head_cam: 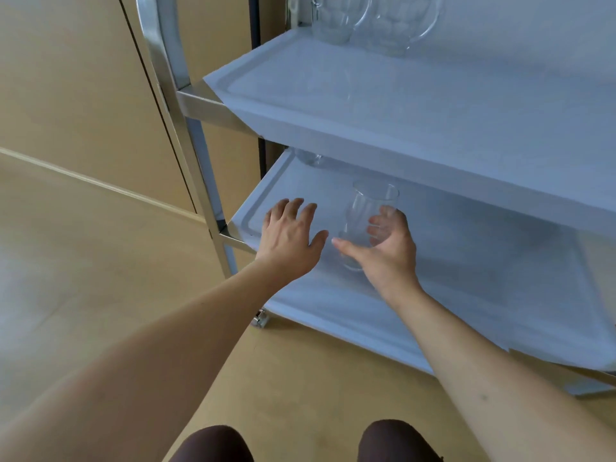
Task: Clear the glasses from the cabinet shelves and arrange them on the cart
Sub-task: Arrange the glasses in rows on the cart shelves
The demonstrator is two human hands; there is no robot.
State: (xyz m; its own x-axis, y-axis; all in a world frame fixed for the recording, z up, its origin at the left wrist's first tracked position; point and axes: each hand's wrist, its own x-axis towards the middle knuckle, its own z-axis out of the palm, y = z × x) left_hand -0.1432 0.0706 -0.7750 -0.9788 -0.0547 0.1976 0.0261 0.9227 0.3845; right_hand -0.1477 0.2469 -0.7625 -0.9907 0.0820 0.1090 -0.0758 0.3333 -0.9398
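A clear curved glass (365, 211) stands on the cart's lower white shelf (483, 261). My right hand (388, 248) curls round its lower half, thumb on the left side and fingers behind it. To the left, my left hand (290, 238) hovers flat with spread fingers over the shelf's front left corner and holds nothing. Another clear glass (310, 157) is half hidden at the back left of the lower shelf. Two clear glass jugs (340, 18) (403, 25) stand at the back of the upper shelf (433, 105).
The cart has a shiny metal frame (196, 148) at the left and a caster wheel (260, 319) below. Beige wall panels stand behind it and a beige floor (100, 261) spreads to the left. My dark-clad knees (213, 445) show at the bottom.
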